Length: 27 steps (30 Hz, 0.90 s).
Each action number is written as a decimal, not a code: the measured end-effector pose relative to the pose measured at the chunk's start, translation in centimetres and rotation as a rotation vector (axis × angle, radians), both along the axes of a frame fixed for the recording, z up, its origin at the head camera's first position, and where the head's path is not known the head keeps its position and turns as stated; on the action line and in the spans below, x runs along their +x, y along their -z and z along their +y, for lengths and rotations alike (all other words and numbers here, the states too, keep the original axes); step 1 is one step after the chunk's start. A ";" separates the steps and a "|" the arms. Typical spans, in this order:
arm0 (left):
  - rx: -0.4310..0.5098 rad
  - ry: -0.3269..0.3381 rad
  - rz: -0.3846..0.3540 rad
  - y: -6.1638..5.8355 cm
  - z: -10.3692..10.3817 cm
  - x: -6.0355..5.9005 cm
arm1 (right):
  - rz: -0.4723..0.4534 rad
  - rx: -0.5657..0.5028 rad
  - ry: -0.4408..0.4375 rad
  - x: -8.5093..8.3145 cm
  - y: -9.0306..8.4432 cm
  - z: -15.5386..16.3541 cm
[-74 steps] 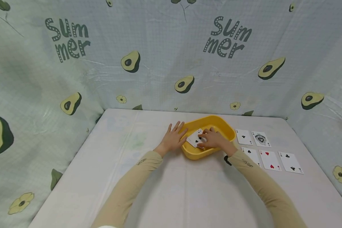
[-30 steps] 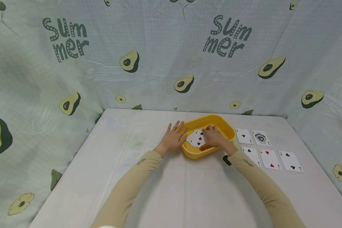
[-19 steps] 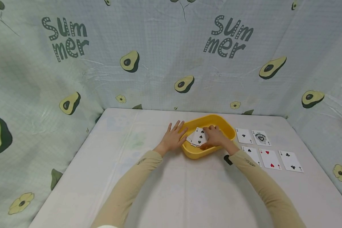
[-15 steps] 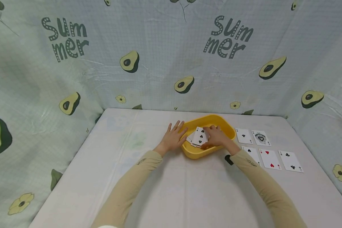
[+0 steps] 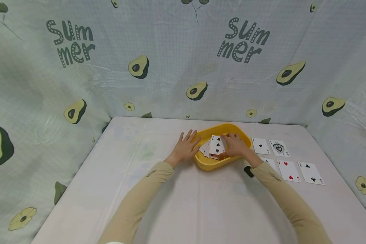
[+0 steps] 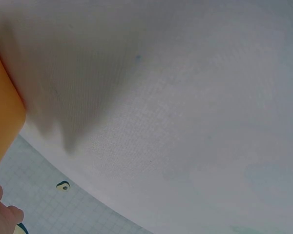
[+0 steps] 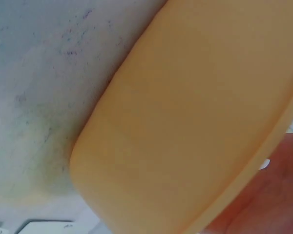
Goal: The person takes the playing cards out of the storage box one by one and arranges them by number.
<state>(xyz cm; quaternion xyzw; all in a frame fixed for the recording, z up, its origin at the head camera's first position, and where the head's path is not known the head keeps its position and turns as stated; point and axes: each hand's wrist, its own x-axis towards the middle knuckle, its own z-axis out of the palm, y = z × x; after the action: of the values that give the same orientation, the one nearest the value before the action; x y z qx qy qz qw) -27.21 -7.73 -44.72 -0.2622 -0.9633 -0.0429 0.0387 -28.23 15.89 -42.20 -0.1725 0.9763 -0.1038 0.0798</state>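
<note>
Your right hand (image 5: 235, 145) is in the tray (image 5: 207, 163), and the card (image 5: 217, 145) stands at its fingertips, on the side toward your left hand (image 5: 185, 147). The card is tipped up off the pile, its long axis running away from you, its face turned toward you. Your right hand is plainly the nearer one: its fingers curl over the card's far right edge and pinch it. Whatever moves the card goes through that hand.

Your left hand lies flat on the counter (image 5: 177, 203) just beside the tray, fingers spread and straight, the fingertips touching the tray's near-left wall. It holds nothing. In the left wrist view you see only the tray wall (image 6: 2, 131) at the edge and bare counter.

The card is white with black spade pips, four as far as you can make out; the corner marks are too small to read. Under it, loose cards (image 5: 205, 150) lie at angles on the tray floor, a red mark showing on one. The tray is yellow with rounded corners; the right wrist view is filled by its outer wall (image 7: 195, 122), with the card hidden.

To the right of your right hand, well clear of the tray, cards (image 5: 288, 170) lie face up in two rows on the counter.
</note>
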 end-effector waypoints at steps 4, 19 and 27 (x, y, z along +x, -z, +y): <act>0.007 0.001 -0.010 -0.1 0.0 0.2 | 0.018 0.001 0.001 0.0 0.2 0.4; 0.099 0.032 -0.028 1.1 -0.4 -0.7 | 0.098 -0.035 -0.036 2.1 -2.1 1.7; 0.030 0.015 -0.004 0.0 -0.2 0.0 | 0.176 -0.032 -0.090 3.6 -2.5 2.9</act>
<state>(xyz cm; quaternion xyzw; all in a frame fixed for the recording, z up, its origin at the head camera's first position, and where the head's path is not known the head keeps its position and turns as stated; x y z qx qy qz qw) -27.20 -7.91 -44.68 -0.2686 -0.9606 -0.0583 0.0403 -24.66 18.79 -39.73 -0.2259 0.9690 -0.1003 -0.0044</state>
